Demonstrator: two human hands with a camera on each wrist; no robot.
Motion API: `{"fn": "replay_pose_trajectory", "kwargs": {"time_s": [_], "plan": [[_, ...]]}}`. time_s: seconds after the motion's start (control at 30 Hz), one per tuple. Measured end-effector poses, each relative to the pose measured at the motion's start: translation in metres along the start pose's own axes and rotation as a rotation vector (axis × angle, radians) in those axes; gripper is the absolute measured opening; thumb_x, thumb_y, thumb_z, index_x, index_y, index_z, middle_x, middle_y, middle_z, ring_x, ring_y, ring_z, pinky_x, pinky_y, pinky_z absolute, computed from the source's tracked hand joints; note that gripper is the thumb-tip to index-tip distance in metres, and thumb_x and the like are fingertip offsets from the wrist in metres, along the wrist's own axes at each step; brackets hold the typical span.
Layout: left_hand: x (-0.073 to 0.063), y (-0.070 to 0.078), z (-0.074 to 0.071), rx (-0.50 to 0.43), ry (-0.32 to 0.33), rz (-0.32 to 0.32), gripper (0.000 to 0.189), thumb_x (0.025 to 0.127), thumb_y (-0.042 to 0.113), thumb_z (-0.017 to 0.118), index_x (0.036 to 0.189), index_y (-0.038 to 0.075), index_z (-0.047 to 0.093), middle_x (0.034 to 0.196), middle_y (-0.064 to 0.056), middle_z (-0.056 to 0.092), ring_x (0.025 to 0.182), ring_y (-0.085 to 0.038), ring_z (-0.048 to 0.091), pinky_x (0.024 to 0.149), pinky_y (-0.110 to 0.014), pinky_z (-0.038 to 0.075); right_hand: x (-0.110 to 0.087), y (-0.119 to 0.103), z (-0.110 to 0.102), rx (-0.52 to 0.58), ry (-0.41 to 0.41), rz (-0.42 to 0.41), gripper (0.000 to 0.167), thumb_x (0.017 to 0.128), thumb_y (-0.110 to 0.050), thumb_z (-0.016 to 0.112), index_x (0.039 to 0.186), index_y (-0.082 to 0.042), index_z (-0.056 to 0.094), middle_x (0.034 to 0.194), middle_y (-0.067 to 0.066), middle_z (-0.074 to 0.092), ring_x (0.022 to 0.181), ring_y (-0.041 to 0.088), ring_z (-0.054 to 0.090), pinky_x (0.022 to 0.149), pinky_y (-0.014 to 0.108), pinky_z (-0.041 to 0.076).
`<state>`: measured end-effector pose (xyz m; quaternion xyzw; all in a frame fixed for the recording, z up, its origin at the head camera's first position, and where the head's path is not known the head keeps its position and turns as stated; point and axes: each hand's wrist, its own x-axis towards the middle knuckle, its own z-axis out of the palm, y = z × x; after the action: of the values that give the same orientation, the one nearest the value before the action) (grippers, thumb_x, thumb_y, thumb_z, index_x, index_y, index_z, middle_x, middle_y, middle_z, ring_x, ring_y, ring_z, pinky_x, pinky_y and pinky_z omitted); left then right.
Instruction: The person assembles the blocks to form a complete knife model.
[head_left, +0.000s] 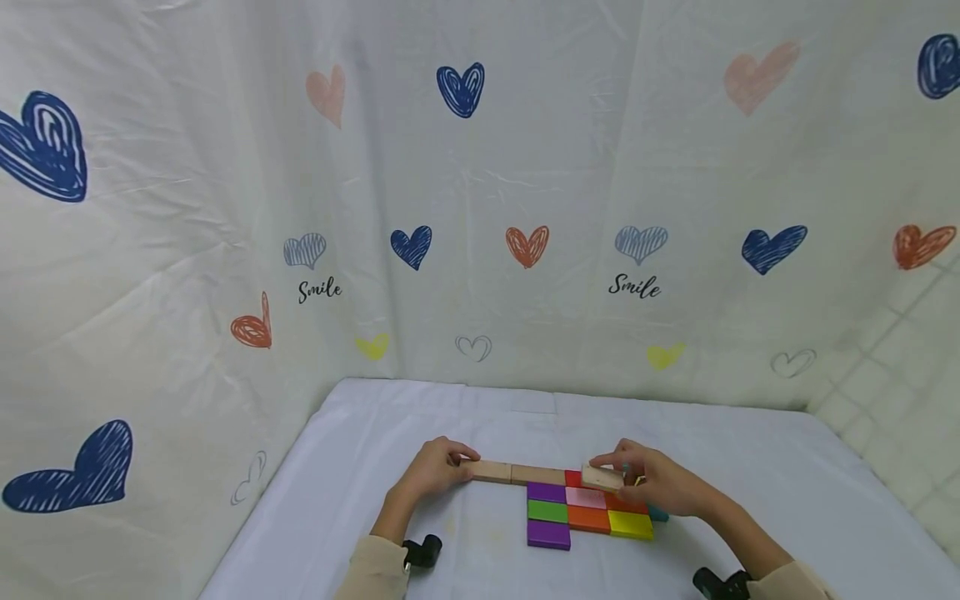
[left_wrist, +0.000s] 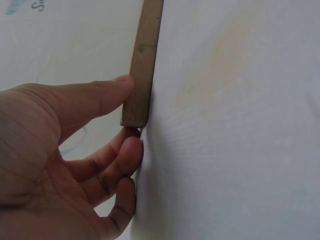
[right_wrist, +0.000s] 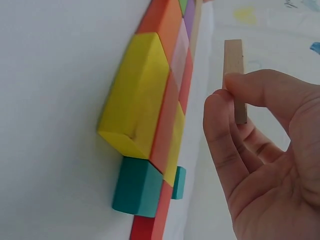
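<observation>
My left hand [head_left: 437,465] is at the left end of a plain wooden block [head_left: 491,472], pinching it; in the left wrist view the thumb presses its side and the fingers curl by its end. A second wooden block [head_left: 537,475] continues that row to the right, up to a red block [head_left: 573,478]. Raised above the coloured blocks, my right hand [head_left: 667,482] pinches another plain wooden block [right_wrist: 233,57] between thumb and fingers. Below it lie a pink block [head_left: 585,497], an orange block [head_left: 588,519] and a yellow block [head_left: 631,525], set edge to edge.
Purple block [head_left: 548,534] and green block [head_left: 547,512] form the left side of the coloured group. A teal block [right_wrist: 137,186] juts from its right side. All lie on a white-covered table [head_left: 465,575], with a heart-printed curtain [head_left: 555,183] behind.
</observation>
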<state>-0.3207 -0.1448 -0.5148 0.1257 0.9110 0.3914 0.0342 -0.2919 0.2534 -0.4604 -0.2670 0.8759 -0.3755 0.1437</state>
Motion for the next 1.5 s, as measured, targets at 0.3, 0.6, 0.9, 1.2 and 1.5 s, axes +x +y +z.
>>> {"fn": "replay_pose_trajectory", "kwargs": {"time_s": [0.3, 0.6, 0.9, 1.2, 1.5], "plan": [[-0.001, 0.002, -0.002, 0.002, 0.004, 0.009, 0.02, 0.086, 0.013, 0.081, 0.104, 0.021, 0.081, 0.094, -0.002, 0.062, 0.084, -0.016, 0.053, 0.069, -0.031, 0.044, -0.022, 0.001, 0.018, 0.02, -0.015, -0.014, 0.041, 0.094, -0.018, 0.072, 0.135, -0.025, 0.067, 0.104, 0.005, 0.049, 0.087, 0.012, 0.056, 0.069, 0.023, 0.051], [-0.003, 0.002, -0.002, -0.006, 0.0, -0.001, 0.019, 0.087, 0.013, 0.08, 0.105, 0.021, 0.081, 0.094, -0.001, 0.061, 0.083, -0.016, 0.053, 0.069, -0.03, 0.044, -0.035, -0.003, 0.042, 0.046, -0.011, 0.068, 0.042, 0.088, -0.021, 0.079, 0.128, -0.029, 0.069, 0.107, 0.005, 0.056, 0.09, 0.013, 0.054, 0.072, 0.021, 0.052], [-0.003, 0.003, -0.003, 0.0, 0.003, 0.009, 0.02, 0.087, 0.013, 0.08, 0.105, 0.02, 0.081, 0.094, -0.001, 0.061, 0.083, -0.016, 0.053, 0.068, -0.03, 0.044, -0.037, -0.002, 0.052, 0.052, -0.025, 0.045, 0.033, 0.085, -0.016, 0.082, 0.115, -0.023, 0.071, 0.1, 0.001, 0.062, 0.083, 0.012, 0.057, 0.071, 0.022, 0.053], [-0.003, 0.004, -0.001, -0.005, -0.003, 0.007, 0.019, 0.087, 0.012, 0.08, 0.105, 0.019, 0.081, 0.095, -0.002, 0.061, 0.083, -0.016, 0.053, 0.069, -0.03, 0.045, -0.034, -0.001, 0.056, -0.003, -0.011, 0.065, 0.032, 0.083, -0.017, 0.084, 0.112, -0.026, 0.073, 0.094, 0.0, 0.058, 0.079, 0.01, 0.056, 0.069, 0.021, 0.052], [-0.004, 0.004, -0.001, 0.004, 0.001, 0.009, 0.019, 0.087, 0.012, 0.08, 0.105, 0.019, 0.081, 0.094, -0.001, 0.061, 0.083, -0.015, 0.053, 0.069, -0.03, 0.045, -0.033, -0.003, 0.057, -0.026, 0.02, 0.059, 0.03, 0.081, -0.017, 0.085, 0.109, -0.022, 0.074, 0.092, 0.001, 0.058, 0.077, 0.009, 0.056, 0.068, 0.021, 0.054]]}}
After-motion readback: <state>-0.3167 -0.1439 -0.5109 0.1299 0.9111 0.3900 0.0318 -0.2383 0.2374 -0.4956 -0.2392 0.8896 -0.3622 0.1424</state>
